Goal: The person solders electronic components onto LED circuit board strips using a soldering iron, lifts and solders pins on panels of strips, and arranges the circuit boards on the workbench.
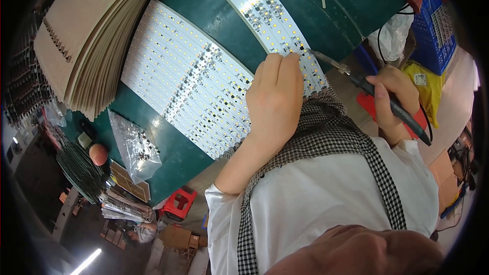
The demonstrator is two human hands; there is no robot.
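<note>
Slanting through the upper right of the frame, the green table's (326, 30) edge bounds my room: a margin right of the narrow LED board (257, 7) at upper centre, and a wedge between it and the wide LED board (186, 79) to its left. Brown sheets (97, 15) stack at upper left, a clear bag (133, 147) below. Beyond the table I see a blue crate (433, 40) at upper right and a red stool (179, 204) at lower left. The right hand (395, 89) is closed around a soldering iron (411, 122); whether its tip touches the narrow board's right edge, I can't tell. The left hand (276, 94), fingers bent, rests over that board, hiding any grip. The frame crops the board's upper end.
</note>
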